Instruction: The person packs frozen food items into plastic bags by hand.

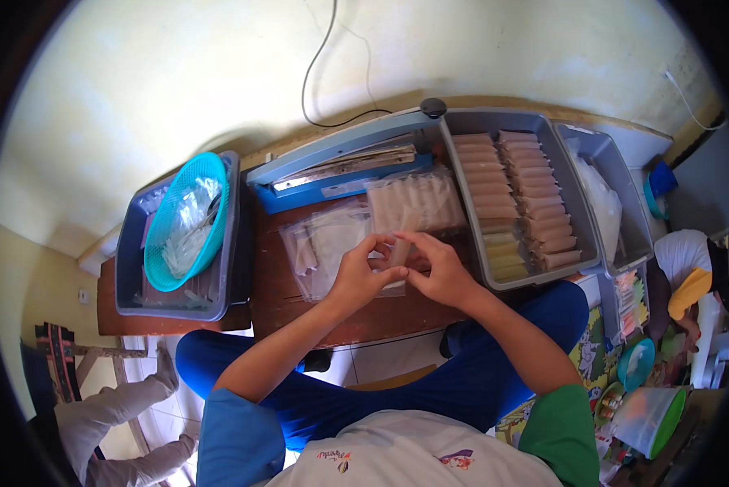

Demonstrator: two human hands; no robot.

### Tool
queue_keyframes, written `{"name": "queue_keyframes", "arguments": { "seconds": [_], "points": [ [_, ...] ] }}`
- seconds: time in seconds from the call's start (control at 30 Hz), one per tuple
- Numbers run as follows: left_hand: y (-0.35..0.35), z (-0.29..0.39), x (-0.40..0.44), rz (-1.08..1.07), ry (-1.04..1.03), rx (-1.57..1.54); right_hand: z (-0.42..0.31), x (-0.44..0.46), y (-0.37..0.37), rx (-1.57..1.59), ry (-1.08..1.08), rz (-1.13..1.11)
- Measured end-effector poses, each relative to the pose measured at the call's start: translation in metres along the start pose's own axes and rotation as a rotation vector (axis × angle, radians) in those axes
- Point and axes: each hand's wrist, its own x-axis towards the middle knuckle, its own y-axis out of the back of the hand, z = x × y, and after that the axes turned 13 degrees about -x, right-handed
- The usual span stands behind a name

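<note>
This looks like a small packing workshop: bag sealer (344,148) at twelve o'clock, tray (577,191) of wrapped rolls (478,174) at two, basket (160,219) of clear plastic (187,245) at nine (another person (685,256) at three).

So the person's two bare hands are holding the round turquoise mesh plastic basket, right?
Not quite: the head view shows the bare left hand and bare right hand holding a slim, pale, tube-shaped roll instead.
</note>
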Motion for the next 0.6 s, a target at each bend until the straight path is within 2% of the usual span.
{"name": "queue_keyframes", "arguments": {
  "seconds": [0.07, 0.23, 0.3, 0.43, 0.53, 0.6],
  "points": [
    [0.015, 0.002, -0.013, -0.019, 0.012, 0.018, -0.009, 0.000, -0.008, 0.017, -0.003, -0.137],
    [0.042, -0.012, -0.038, -0.041, 0.049, 0.079, -0.019, 0.000, -0.034, -0.022, -0.031, -0.249],
    [0.049, -0.023, -0.044, -0.024, 0.160, -0.249, -0.018, -0.001, -0.046, -0.058, -0.046, -0.284],
    [0.065, -0.026, -0.049, -0.044, 0.176, -0.325, -0.003, -0.002, -0.067, -0.019, -0.009, -0.240],
    [0.084, -0.018, -0.047, -0.058, 0.163, -0.163, -0.008, 0.000, -0.063, 0.046, -0.069, -0.283],
    [0.094, 0.000, -0.049, -0.056, -0.115, 0.560, -0.005, -0.001, -0.063, 0.096, -0.117, -0.325]
  ]
}}
